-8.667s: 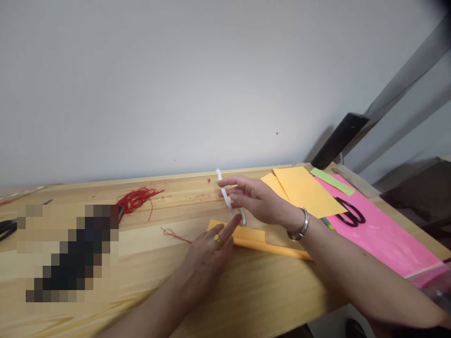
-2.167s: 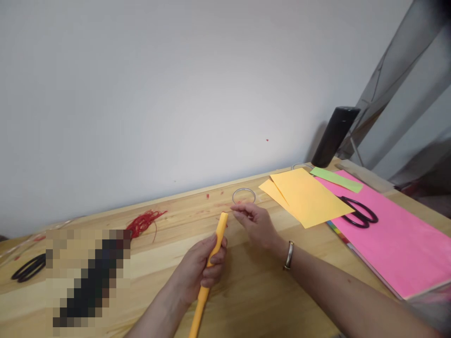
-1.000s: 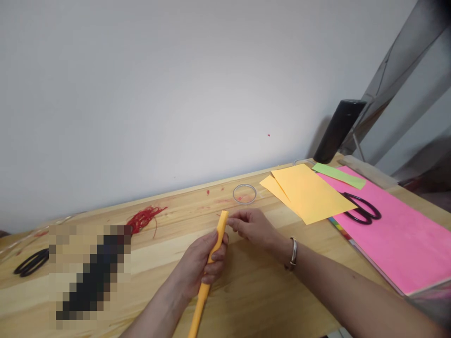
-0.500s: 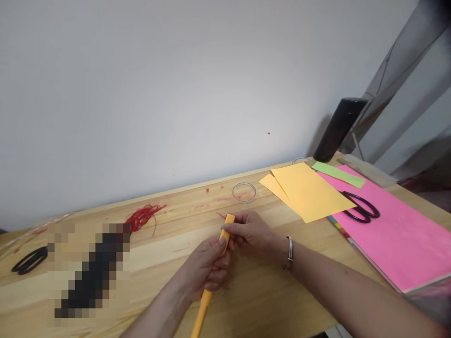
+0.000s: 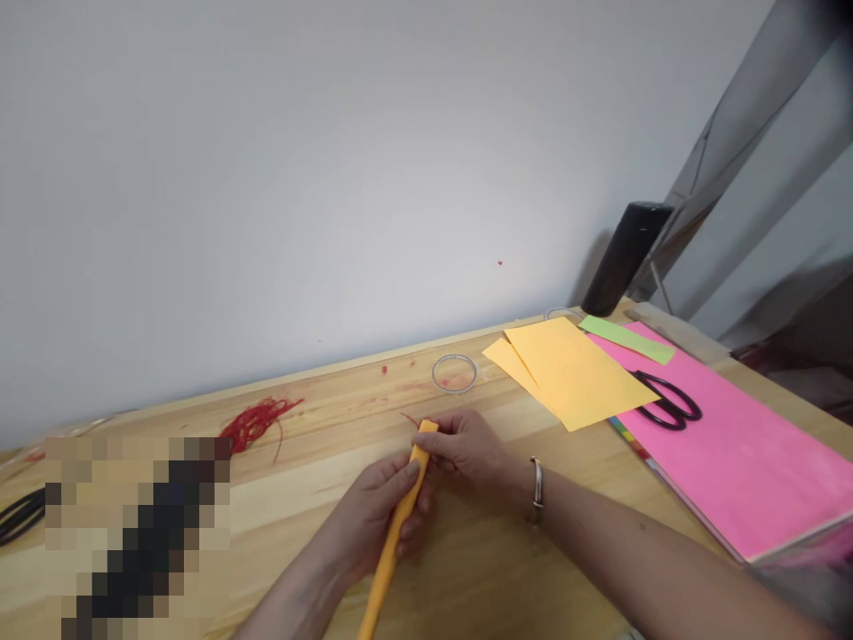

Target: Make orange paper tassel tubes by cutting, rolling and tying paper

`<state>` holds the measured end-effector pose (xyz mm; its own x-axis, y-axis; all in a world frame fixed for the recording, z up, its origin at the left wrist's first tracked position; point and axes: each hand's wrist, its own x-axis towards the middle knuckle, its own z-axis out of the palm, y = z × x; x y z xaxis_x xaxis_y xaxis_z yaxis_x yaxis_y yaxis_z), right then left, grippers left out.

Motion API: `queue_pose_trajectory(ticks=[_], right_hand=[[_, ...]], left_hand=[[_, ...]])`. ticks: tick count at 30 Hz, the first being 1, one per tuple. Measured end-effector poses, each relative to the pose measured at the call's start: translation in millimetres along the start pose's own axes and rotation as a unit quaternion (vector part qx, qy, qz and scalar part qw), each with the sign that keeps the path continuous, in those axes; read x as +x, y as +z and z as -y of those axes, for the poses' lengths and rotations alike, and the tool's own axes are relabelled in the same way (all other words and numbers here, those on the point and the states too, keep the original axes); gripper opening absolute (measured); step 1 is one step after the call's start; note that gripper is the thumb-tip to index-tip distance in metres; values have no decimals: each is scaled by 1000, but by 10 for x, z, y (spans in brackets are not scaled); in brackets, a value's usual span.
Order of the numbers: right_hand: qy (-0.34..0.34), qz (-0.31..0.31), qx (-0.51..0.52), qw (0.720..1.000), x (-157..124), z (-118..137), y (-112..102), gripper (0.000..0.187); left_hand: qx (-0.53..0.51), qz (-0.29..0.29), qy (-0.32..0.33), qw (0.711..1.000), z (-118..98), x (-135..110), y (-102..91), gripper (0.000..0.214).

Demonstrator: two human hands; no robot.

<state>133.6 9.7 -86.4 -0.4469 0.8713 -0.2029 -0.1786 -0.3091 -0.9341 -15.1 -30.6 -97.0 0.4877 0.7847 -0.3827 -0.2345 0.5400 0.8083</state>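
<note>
A rolled tube of orange paper [image 5: 394, 542] slants from the bottom edge up to the middle of the wooden table [image 5: 573, 524]. My left hand [image 5: 377, 520] is wrapped round its upper part. My right hand [image 5: 466, 449], with a silver bracelet at the wrist, pinches the tube's top end, fingers closed. A short piece of red thread [image 5: 409, 418] lies just beyond the tube's tip. A clear tape ring [image 5: 454, 372] lies flat on the table behind my hands.
Orange paper sheets [image 5: 569, 369] lie at the right, beside a pink sheet [image 5: 746, 462] with black scissors [image 5: 663, 400] and a green strip [image 5: 626, 339] on it. A bundle of red thread [image 5: 257, 420] lies left. A black cylinder [image 5: 619, 258] stands by the wall.
My right hand has come from the tape ring to the tube's top end and closed on it. My left hand has kept its grip and drawn the tube slightly nearer.
</note>
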Motion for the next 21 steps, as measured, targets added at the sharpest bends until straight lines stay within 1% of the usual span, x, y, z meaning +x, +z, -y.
queue_pose_trajectory(ticks=[3,6,8,9,10,11,12,13,15,18,21], right_hand=[[-15,-1,-25,1000,14,-30,9,27],[-17,2,-60,998,28,-52,-3,28],[-3,5,-111,994,43,-35,-48,35],[-10,-5,-165,986,53,-10,-85,39],[-27,-23,-232,972,63,29,-130,42],[-60,-56,-310,947,72,82,-181,44],[-114,-101,-390,908,80,151,-235,42],[-140,-131,-424,885,85,232,-290,39],[-167,-185,-453,856,91,421,-397,32],[-189,-253,-480,818,113,688,-546,25],[-194,-308,-499,787,177,793,-710,24]], left_hand=[[-8,-12,-18,1000,-8,-8,21,28],[-13,-43,-41,998,-32,-20,31,27],[-6,-59,-42,997,-65,-23,25,28],[-3,-64,-38,997,-84,-23,16,27],[-4,-68,-33,997,-103,-20,2,27],[-5,-72,-29,997,-120,-17,-15,26],[-7,-77,-26,997,-135,-12,-36,26],[-8,-80,-24,996,-147,-6,-59,25],[-13,-81,-21,996,-161,8,-107,25],[-25,-75,-14,997,-170,25,-164,25],[-40,-62,-11,997,-179,26,-192,24]])
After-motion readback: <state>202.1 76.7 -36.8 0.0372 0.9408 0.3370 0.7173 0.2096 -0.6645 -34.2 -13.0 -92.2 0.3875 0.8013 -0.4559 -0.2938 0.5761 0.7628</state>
